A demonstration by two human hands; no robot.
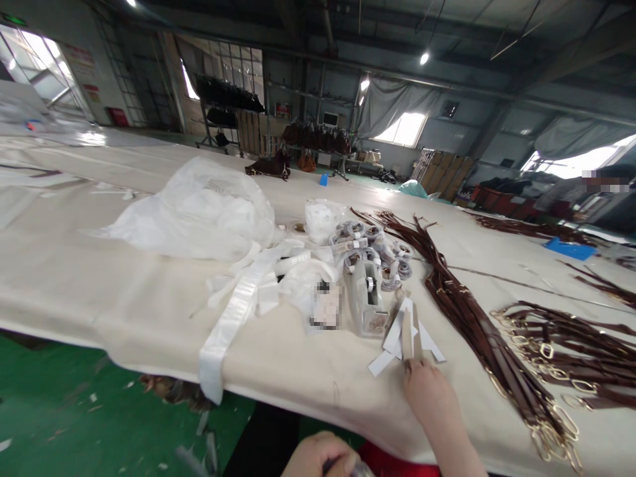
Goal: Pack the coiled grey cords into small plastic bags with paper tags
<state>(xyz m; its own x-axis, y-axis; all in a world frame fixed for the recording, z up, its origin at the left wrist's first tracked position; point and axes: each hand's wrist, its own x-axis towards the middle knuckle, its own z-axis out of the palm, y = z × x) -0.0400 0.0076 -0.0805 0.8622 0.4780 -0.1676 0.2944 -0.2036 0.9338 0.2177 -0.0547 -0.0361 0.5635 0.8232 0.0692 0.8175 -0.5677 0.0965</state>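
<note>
My right hand (428,392) rests on the cloth-covered table (124,291), its fingertips touching the near end of a small fan of white paper strips (405,334). My left hand (318,457) is low at the frame's bottom edge, below the table edge, curled around a small dark object that is mostly hidden. A grey tape dispenser (366,295) stands just beyond the strips. Behind it lies a heap of tape rolls (372,248).
Long brown leather straps with gold buckles (477,318) run along the right side of the table. Crumpled white plastic bags (199,212) and a long white strip (228,324) lie at the left, the strip hanging over the edge. Green floor lies below.
</note>
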